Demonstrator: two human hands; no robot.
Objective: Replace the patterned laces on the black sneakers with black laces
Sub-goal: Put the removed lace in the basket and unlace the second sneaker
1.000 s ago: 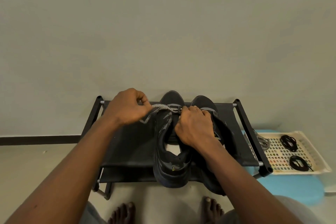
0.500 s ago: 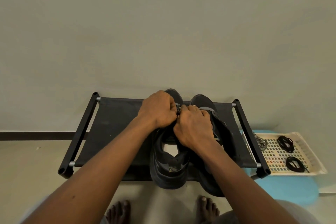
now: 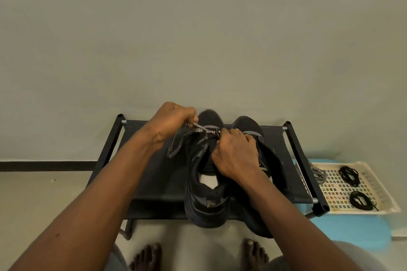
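Note:
Two black sneakers stand side by side on a black fabric rack [image 3: 152, 174], toes toward the wall. My left hand [image 3: 171, 123] grips the black-and-white patterned lace [image 3: 187, 136] and holds it out to the left of the left sneaker [image 3: 204, 200]; a loose length hangs below the hand. My right hand [image 3: 235, 156] presses on that sneaker's tongue near the toe eyelets and partly hides the right sneaker [image 3: 253, 127]. Two coiled black laces [image 3: 349, 175] [image 3: 360, 199] lie in a cream tray [image 3: 383, 200] at the right. Another patterned lace [image 3: 317, 172] lies at the tray's left edge.
The rack stands against a plain wall, with a dark skirting strip [image 3: 46, 165] at the left. The tray rests on a light blue surface [image 3: 352, 231]. Bare feet [image 3: 146, 257] show on the floor below the rack's front edge.
My left hand went from beside the right hand at the eyelets back out to the left, drawing the patterned lace out. The right hand stayed on the sneaker.

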